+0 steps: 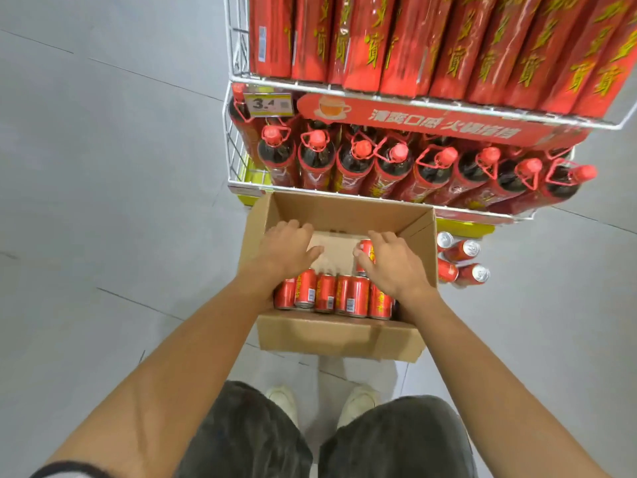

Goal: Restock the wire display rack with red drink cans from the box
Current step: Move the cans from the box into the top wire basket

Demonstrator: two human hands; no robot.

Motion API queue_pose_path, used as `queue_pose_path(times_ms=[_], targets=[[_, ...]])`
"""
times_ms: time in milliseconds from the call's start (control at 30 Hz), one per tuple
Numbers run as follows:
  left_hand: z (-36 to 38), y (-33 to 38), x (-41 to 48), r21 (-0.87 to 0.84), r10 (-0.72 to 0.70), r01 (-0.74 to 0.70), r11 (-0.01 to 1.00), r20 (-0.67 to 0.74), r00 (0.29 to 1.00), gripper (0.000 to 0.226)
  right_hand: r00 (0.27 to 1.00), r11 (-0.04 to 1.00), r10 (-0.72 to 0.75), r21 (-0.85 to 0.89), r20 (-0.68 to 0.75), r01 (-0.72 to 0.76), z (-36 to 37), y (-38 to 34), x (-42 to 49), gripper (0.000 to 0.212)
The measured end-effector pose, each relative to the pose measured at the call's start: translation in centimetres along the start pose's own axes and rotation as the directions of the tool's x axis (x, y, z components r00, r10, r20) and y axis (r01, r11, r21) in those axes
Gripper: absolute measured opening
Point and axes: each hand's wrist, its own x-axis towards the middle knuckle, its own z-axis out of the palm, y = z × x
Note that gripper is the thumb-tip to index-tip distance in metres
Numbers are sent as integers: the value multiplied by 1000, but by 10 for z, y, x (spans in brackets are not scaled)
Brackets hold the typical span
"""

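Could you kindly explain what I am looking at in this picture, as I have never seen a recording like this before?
There is no machine here: a person wears a camera on the head, so you look down along both bare arms. The box sits open on the floor in front of a wire rack stocked with red cartons above and bottles below. Inside the box, a row of red cans stands along the near wall. The right hand curls its fingers around one can. The left hand reaches in open and appears empty. More cans lie on the floor to the right of the box.
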Motion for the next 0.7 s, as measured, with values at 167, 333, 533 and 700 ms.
queue_pose_path(times_ms=[167, 333, 533, 700], targets=[[103, -30, 67, -30, -20, 22, 999, 75, 997, 50, 997, 998, 69, 3, 47, -69, 94, 47, 64, 57], [180, -59, 114, -91, -82, 96, 991, 154, 985, 51, 990, 992, 121, 25, 77, -123, 158, 81, 120, 55], [241, -75, 152, -180, -125, 166, 970, 218, 968, 42, 974, 973, 213, 75, 77, -219, 204, 107, 171, 52], [279, -82, 168, -304, -100, 206, 930, 331, 938, 33, 963, 955, 268, 127, 6, -266, 224, 119, 195, 55]])
